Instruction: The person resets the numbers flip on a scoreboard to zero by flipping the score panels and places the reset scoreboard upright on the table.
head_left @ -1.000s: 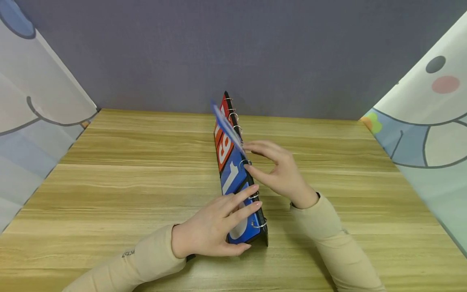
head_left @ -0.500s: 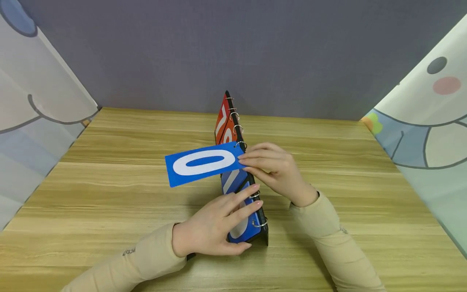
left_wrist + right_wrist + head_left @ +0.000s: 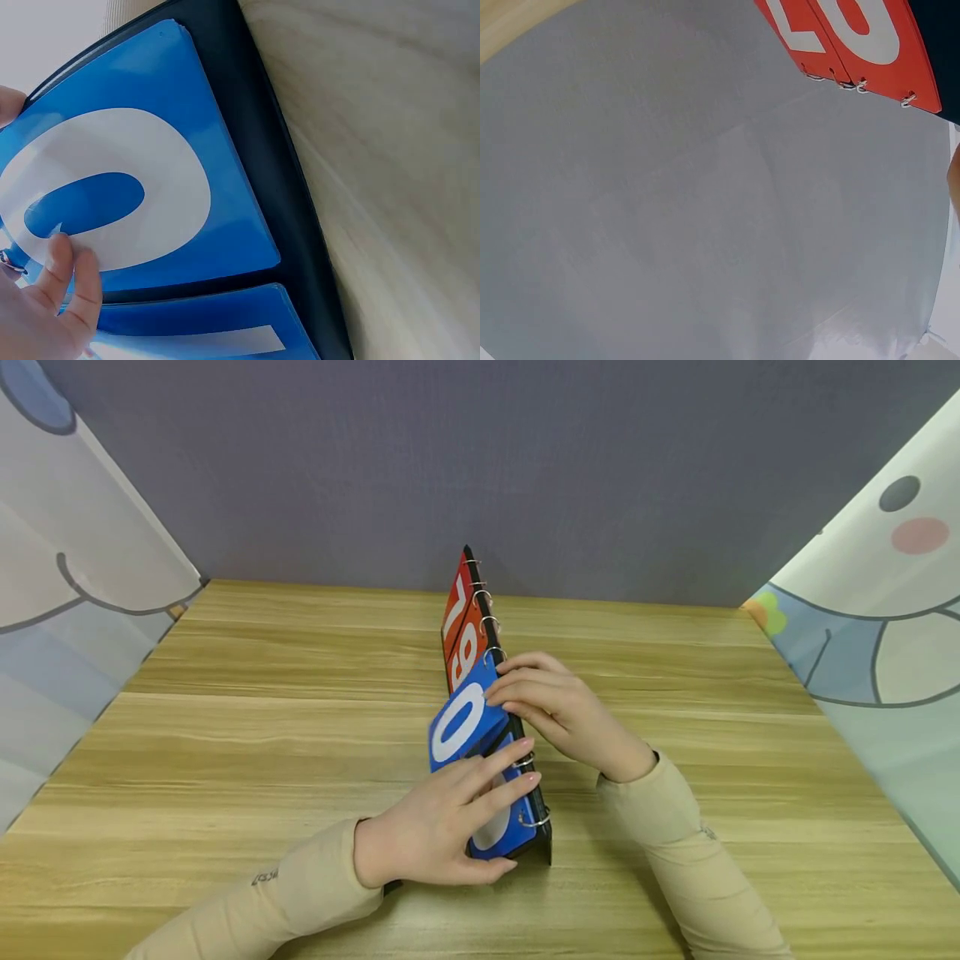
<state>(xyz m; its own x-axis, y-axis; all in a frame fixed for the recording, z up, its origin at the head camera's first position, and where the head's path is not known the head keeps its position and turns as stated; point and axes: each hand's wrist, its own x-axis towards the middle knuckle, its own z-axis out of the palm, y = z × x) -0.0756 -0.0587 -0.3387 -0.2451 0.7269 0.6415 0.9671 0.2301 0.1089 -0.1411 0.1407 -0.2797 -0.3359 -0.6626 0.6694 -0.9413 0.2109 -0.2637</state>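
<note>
Blue card (image 3: 465, 723) swings down beside your right grip (image 3: 558, 706), pinch unclear; left grip (image 3: 446, 827) spread across scoreboard (image 3: 517, 727); flip looks nearly done.

Left arm (image 3: 285, 893), beige-sleeved, extended inward from lower left. Left hand (image 3: 442, 822) — back upward, index and middle fingers straight and parted, thumb set apart below. Right arm (image 3: 693, 852), beige-sleeved, bare at the wrist, slanting in from lower right. Right hand (image 3: 566, 714) — farther forward, fingers bent and close together, tips leftward, thumb just beneath.
</note>
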